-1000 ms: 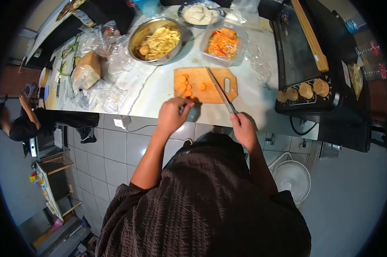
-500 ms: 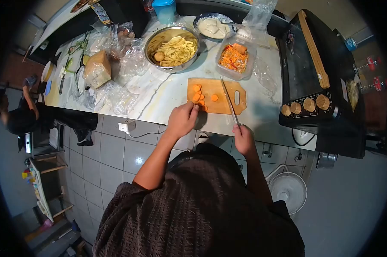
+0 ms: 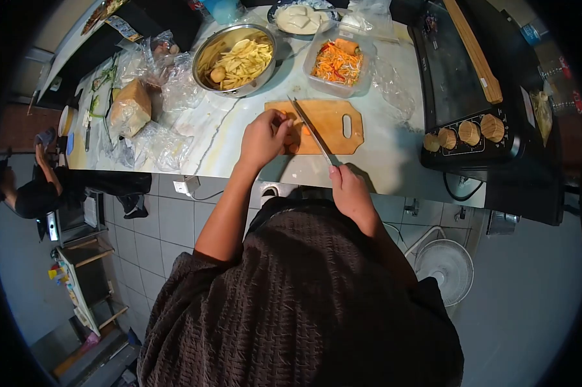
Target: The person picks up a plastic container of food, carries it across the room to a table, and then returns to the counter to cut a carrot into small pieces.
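My right hand (image 3: 352,190) is closed around the handle of a kitchen knife (image 3: 313,131), whose blade slants across the wooden cutting board (image 3: 339,106). My left hand (image 3: 262,137) is at the board's left side, fingers bent and closed over carrot slices, which they partly hide. A few orange carrot slices (image 3: 292,148) show beside its fingers, and another carrot piece (image 3: 305,129) lies by the blade. Behind the board stands a clear plastic container (image 3: 362,80) with shredded carrot (image 3: 336,66) and a larger carrot piece (image 3: 347,46).
A steel bowl (image 3: 269,76) of cut yellow strips stands behind left. Farther back is a plate (image 3: 279,29) with white pieces. Plastic bags (image 3: 165,143) and a wrapped block (image 3: 131,106) lie left; a black oven (image 3: 481,171) stands right. Another person (image 3: 36,193) is far left.
My left hand has moved onto the board's left side, covering carrot slices. The knife has shifted left over the board with my right hand. The view has shifted slightly.
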Demonstrator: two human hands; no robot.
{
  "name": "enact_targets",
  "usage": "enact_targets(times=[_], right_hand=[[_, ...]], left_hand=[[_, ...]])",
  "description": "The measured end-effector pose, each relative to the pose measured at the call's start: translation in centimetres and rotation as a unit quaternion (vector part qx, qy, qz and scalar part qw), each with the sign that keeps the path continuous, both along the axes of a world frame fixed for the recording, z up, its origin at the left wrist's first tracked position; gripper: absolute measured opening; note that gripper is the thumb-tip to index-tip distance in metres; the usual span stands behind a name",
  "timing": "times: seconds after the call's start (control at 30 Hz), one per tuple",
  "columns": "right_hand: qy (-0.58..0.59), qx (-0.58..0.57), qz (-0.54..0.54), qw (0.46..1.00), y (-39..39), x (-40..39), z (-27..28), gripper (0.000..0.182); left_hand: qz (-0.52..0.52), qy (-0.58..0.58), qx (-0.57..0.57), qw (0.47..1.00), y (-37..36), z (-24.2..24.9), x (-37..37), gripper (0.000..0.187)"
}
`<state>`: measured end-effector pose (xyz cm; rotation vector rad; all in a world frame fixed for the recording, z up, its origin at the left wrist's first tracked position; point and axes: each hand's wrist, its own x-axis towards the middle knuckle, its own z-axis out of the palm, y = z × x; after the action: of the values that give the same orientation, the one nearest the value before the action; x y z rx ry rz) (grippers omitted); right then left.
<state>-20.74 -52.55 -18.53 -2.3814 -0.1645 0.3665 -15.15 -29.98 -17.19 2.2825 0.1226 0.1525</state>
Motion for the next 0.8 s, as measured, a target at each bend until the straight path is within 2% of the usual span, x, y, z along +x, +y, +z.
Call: enact_targets(times=[0.17,0.23,0.33,0.8], right_hand=[[-0.002,0.005,-0.012,1.0,0.3,0.0,0.5,0.036],[-0.006,0.004,-0.011,1.0,0.5,-0.1,0.4,0.036],[-0.008,-0.012,-0.019,1.0,1.0,-0.4,0.6,0.037],[0.017,-0.033,-0.023,0.999,1.5,-0.2,1.2,0.037]], left_hand=[[0.007,0.096,-0.041,0.995,-0.4,0.1,2.6,0.034],[0.008,0.126,0.011,0.992,-0.5,-0.4,3.5,0.039],[0.001,0.157,0.013,0.988,-0.8,-0.6,4.1,0.043],[-0.016,0.165,0.017,0.986,-1.3,-0.9,4.7,0.039]])
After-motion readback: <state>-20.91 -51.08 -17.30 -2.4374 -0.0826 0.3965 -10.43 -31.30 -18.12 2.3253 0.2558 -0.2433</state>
